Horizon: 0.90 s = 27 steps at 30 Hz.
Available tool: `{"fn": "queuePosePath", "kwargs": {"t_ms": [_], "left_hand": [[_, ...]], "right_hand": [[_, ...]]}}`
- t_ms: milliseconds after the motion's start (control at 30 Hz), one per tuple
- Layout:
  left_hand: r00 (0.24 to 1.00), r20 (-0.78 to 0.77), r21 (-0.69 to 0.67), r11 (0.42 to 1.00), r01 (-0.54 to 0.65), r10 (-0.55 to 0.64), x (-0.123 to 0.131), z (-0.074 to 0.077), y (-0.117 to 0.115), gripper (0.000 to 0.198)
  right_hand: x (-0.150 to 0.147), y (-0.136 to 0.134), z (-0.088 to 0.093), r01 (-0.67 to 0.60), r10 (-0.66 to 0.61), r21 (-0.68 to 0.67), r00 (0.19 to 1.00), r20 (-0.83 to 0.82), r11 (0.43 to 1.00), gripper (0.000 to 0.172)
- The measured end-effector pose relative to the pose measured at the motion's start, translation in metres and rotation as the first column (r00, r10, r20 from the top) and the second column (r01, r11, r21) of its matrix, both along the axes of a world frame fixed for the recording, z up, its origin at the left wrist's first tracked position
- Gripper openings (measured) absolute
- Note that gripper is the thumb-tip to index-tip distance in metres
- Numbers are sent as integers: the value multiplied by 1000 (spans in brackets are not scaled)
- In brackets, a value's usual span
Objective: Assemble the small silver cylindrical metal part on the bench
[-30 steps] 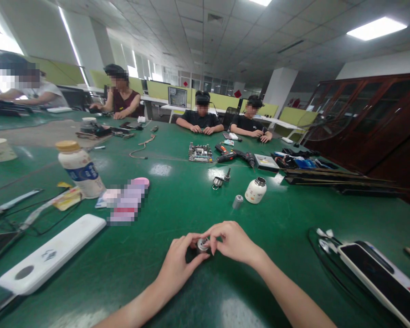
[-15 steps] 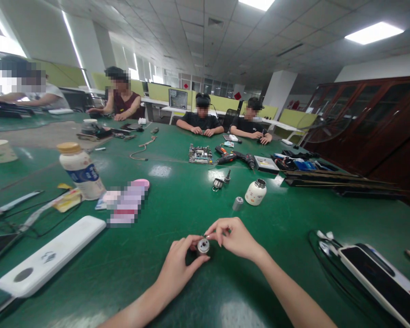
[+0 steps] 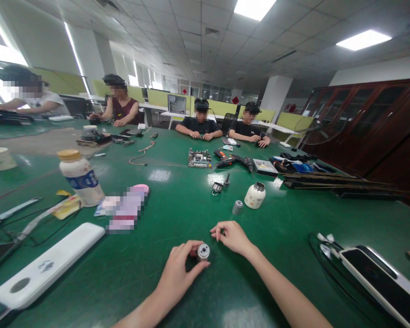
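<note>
Head view, left hand (image 3: 177, 269) holding a small silver metal cylinder (image 3: 203, 252) between thumb and fingers, near glossy green tabletop (image 3: 177, 209), right hand (image 3: 233, 236) apart, fingers curled narrow, contents unclear.

1. Dead centre, a circuit board (image 3: 200, 158) lay flat.
2. At 9 o'clock, a blue-labelled bottle (image 3: 81, 180) stood near a paper cup (image 3: 0, 159).
3. At 8 o'clock lay a long white device (image 3: 59, 257).
4. At 3 o'clock stood a wooden cabinet (image 3: 372, 130).
5. Between 10 and 2 o'clock, 4 people (image 3: 200, 126) sat.
</note>
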<state>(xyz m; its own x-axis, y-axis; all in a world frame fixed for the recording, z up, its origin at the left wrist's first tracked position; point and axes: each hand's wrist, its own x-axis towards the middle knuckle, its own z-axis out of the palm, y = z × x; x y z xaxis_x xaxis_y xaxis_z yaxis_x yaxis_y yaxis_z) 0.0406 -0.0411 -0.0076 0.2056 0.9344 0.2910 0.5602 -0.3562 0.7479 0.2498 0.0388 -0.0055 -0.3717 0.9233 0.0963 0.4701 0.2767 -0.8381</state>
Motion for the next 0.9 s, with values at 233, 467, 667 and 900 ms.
{"fn": "queuePosePath", "kwargs": {"t_ms": [233,467,667,900], "left_hand": [[1000,16,0,1000,-7,7,0,0,0,30],[1000,16,-20,1000,14,-13,0,3,-1,32],[1000,15,-34,999,27,-26,-1,2,-1,29],[1000,16,-3,1000,7,-7,0,0,-2,28]], "right_hand": [[-8,-13,36,-87,64,-80,966,-250,993,23],[-19,-41,65,-156,153,-34,984,-93,987,25],[-21,-43,57,-189,190,43,982,-19,981,23],[-27,-46,59,-156,89,269,966,244,950,15]]}}
